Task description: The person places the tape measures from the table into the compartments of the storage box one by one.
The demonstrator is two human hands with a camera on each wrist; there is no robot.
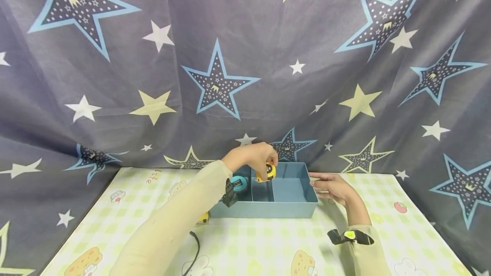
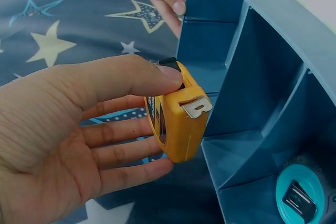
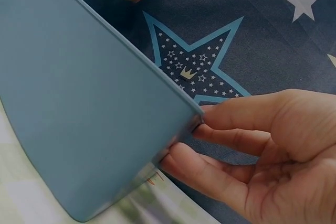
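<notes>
A yellow tape measure (image 2: 184,124) with a black top and a metal tab is gripped by my left hand (image 2: 79,124), thumb on top and fingers along its far side. In the head view this hand (image 1: 253,156) holds it over the middle of a blue-grey divided box (image 1: 261,210). A teal round tape measure (image 2: 300,195) lies in the box's left compartment. At the box's right end, my right hand (image 1: 333,187) touches the outer wall with extended fingers. In the right wrist view its fingertips (image 3: 181,156) rest at the box's corner, close under the rim.
Another yellow item (image 1: 203,218) sits by the box's front left corner, partly hidden by the left sleeve (image 1: 172,220). A black cable (image 1: 197,246) lies near the front. The table has a checked cloth (image 1: 249,246); a star-patterned curtain (image 1: 268,110) hangs behind.
</notes>
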